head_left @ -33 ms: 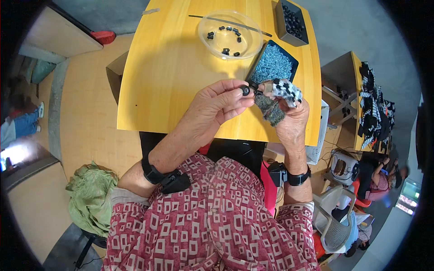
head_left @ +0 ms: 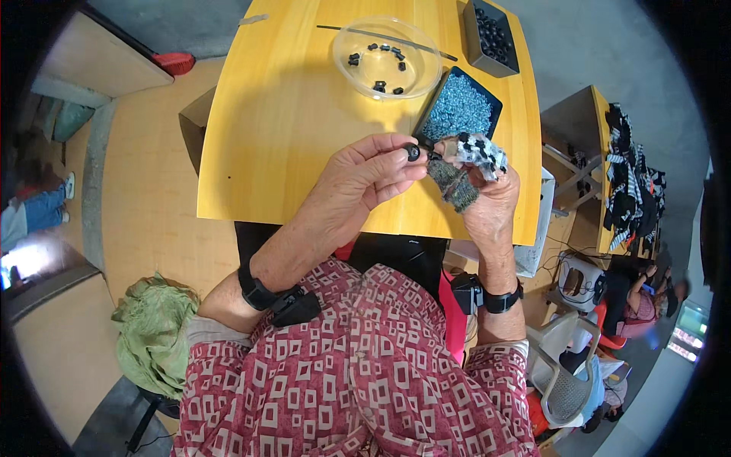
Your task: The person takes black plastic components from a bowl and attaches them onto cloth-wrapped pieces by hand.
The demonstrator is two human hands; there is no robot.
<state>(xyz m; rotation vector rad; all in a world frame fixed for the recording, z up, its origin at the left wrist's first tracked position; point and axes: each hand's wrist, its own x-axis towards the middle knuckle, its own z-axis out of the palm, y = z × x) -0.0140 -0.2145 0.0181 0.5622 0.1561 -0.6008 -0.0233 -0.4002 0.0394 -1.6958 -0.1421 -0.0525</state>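
Observation:
My left hand (head_left: pixel 358 171) pinches a small round black piece (head_left: pixel 413 153) with a hole in its face, between thumb and fingers. Close beside it, my right hand (head_left: pixel 493 209) is closed, its fingertips at a small dark part (head_left: pixel 431 146) whose kind I cannot make out. Black-and-white patterned cloth (head_left: pixel 483 152) and a grey knitted cover (head_left: pixel 452 184) wrap fingers of the right hand. Just beyond the hands lies a dark tray (head_left: pixel 499 116) full of small clear-blue pieces (head_left: pixel 460 107). The hands meet above the table's (head_left: pixel 282 152) near right part.
A clear round bowl (head_left: pixel 382 70) holds several small black pieces; a thin dark rod (head_left: pixel 327 28) lies by it. A black bin (head_left: pixel 509 68) of round black pieces stands far right. A green sack (head_left: pixel 152 327) sits lower left, a chair (head_left: pixel 560 373) right. People are at right.

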